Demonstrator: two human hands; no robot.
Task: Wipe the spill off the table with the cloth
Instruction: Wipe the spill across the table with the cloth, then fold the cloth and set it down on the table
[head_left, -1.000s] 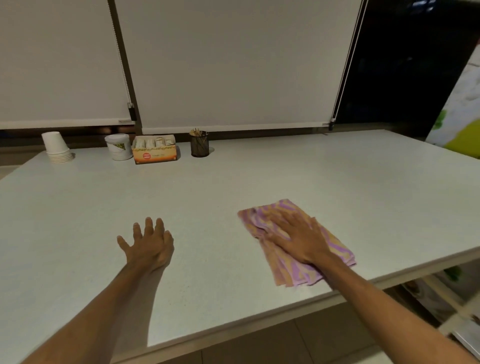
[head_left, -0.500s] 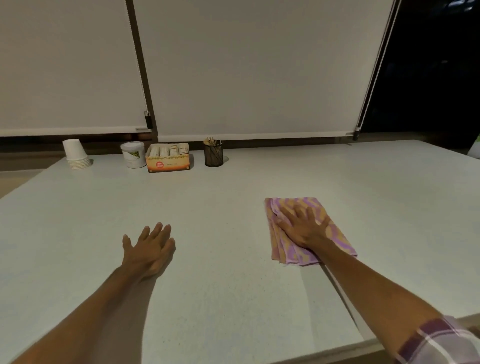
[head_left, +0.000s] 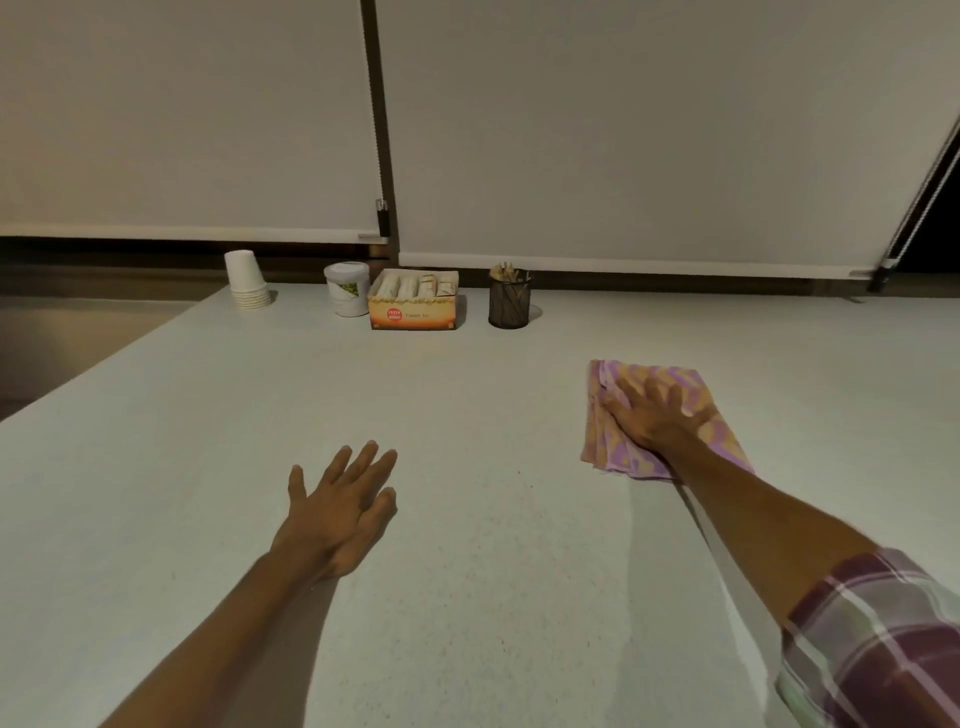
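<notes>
Right hand (head_left: 655, 415), fingers flat on cloth (head_left: 717, 436); left hand (head_left: 340, 512) splayed; cups (head_left: 246, 280), box (head_left: 414, 306) far behind.

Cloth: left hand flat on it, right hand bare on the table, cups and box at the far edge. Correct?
Not quite: the hands are swapped. The head view shows the right hand pressed flat on the cloth, while the left hand rests bare on the table. The cups and box do sit at the far edge.
</notes>
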